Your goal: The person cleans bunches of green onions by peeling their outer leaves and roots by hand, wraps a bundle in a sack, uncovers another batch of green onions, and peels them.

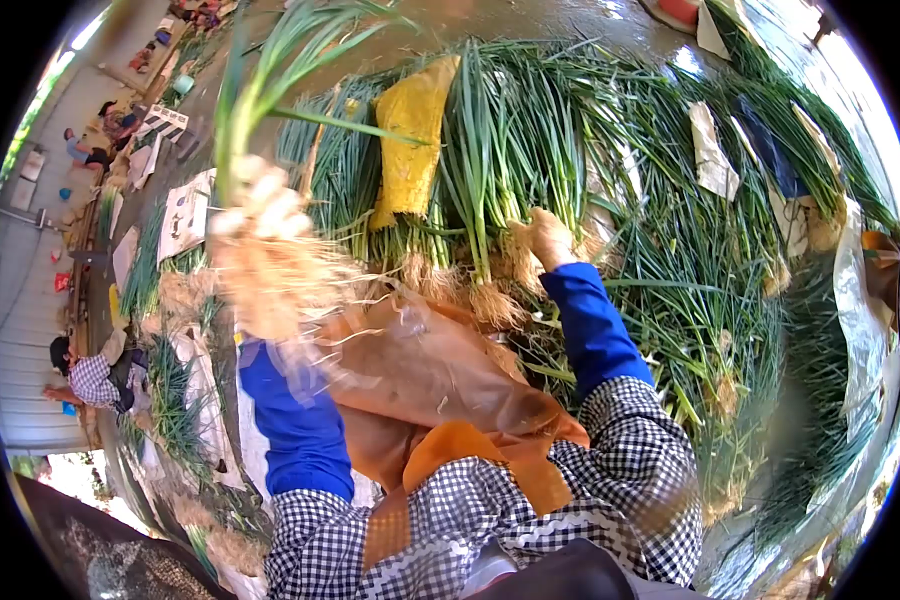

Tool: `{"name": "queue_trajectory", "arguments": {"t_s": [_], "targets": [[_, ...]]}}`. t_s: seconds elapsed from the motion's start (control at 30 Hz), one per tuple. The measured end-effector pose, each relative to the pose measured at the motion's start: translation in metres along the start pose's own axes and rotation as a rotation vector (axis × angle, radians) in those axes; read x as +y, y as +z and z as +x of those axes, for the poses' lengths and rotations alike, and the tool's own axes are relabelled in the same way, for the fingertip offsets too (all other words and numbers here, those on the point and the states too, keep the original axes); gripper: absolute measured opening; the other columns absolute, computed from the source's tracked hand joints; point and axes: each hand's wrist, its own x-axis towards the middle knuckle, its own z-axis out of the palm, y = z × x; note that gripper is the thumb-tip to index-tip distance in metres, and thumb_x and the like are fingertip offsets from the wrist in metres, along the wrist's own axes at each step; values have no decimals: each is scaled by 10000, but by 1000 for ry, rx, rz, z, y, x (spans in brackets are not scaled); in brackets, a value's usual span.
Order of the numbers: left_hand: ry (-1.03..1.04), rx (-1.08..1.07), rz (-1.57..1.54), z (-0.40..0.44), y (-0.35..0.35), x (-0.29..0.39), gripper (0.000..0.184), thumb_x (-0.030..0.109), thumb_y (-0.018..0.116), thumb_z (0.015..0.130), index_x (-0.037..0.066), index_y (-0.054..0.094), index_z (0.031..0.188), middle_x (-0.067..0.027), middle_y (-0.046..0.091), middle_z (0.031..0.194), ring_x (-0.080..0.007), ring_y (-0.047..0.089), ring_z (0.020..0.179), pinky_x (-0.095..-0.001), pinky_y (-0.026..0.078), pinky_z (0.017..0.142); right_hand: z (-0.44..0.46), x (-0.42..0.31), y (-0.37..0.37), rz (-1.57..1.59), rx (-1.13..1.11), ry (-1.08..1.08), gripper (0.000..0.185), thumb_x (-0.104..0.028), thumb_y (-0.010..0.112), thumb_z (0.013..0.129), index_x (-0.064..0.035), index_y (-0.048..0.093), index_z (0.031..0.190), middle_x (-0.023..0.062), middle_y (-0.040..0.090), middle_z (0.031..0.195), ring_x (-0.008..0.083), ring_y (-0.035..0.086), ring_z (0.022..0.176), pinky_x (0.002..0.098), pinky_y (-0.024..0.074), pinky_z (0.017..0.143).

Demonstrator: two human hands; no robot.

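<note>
My left hand [260,208], blurred by motion, is raised and closed round a bunch of green onions [235,125]. The green leaves point up, and a thick mass of pale roots hangs below, partly hiding the hand and wrist. My right hand [547,238] reaches forward with its fingers closed on the root end of green onions in the large pile [510,130]. Its fingertips are partly hidden among stalks and roots. Between my arms, a brown plastic apron [420,360] covers my lap.
A yellow sack piece [410,130] lies over the pile ahead. More green onions [690,290] spread to the right, near a clear plastic sheet [860,320]. At the left, a person in a checked shirt [95,380] sits beside further heaps; other people are farther back.
</note>
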Motion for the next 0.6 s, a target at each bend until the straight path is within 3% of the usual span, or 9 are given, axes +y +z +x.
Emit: {"name": "queue_trajectory", "arguments": {"t_s": [0.07, 0.13, 0.17, 0.23, 0.33, 0.43, 0.5, 0.57, 0.6], "targets": [[-70, -11, 12, 4, -17, -34, 300, 47, 572, 781, 64, 486, 1068, -12, 489, 735, -116, 523, 651, -229, 482, 602, 31, -1, 31, -184, -178, 31, 487, -551, 582, 734, -68, 606, 790, 136, 618, 754, 292, 602, 703, 376, 473, 627], [-10, 561, 338, -11, -28, -83, 240, 30, 581, 755, 77, 489, 971, -11, 483, 748, -108, 503, 604, -216, 455, 562, 31, -6, 23, -22, -246, -71, 452, -484, 540, 788, -42, 625, 826, 150, 622, 786, 300, 600, 722, 382, 469, 652], [-72, 630, 470, -19, -54, -102, 249, 29, 599, 743, 71, 494, 965, -22, 506, 773, -124, 533, 648, -225, 467, 602, 25, -1, 15, 131, -219, -119, 435, -455, 530, 805, -32, 629, 835, 155, 622, 793, 300, 600, 718, 382, 466, 653], [-142, 634, 517, -40, -86, -148, 211, 31, 610, 731, 72, 501, 907, -42, 537, 796, -157, 552, 676, -257, 487, 653, -4, -10, -26, 457, -294, 42, 370, -370, 523, 827, -9, 600, 812, 104, 594, 717, 205, 545, 628, 337, 436, 613], [-304, 769, 191, -68, -79, -209, 195, -7, 581, 701, 67, 493, 858, -101, 586, 883, -231, 594, 858, -326, 491, 794, -63, 10, -41, 1141, -447, -6, 259, -264, 558, 845, -15, 614, 892, 14, 593, 727, 79, 505, 619, 218, 397, 562], [-398, 851, 169, -104, -86, -273, 232, 9, 615, 705, 64, 532, 915, -31, 580, 870, -153, 560, 759, -233, 452, 740, -100, 7, -39, 1139, -543, 201, 272, -218, 543, 862, 0, 603, 1014, 18, 623, 859, 72, 535, 715, 216, 433, 643], [-483, 833, 224, -111, -68, -294, 231, 35, 658, 701, 76, 560, 906, 9, 563, 815, -95, 513, 685, -193, 418, 642, -112, 16, -16, 1218, -541, 104, 243, -139, 572, 821, -1, 590, 1020, 80, 609, 946, 156, 554, 820, 297, 453, 734], [-592, 799, 250, -116, -61, -312, 174, 52, 677, 706, 80, 577, 845, 32, 531, 741, -75, 480, 641, -180, 377, 557, -112, 27, -3, 611, -168, -631, 258, -145, 504, 856, 28, 573, 1033, 63, 614, 896, 115, 545, 818, 263, 445, 747], [-569, 812, 228, -121, -69, -324, 173, 66, 688, 696, 76, 577, 828, 21, 540, 741, -95, 489, 648, -211, 381, 566, -110, 25, -1, 743, -316, -457, 269, -163, 500, 857, 33, 573, 1027, 84, 615, 895, 136, 554, 820, 273, 447, 750]]}}
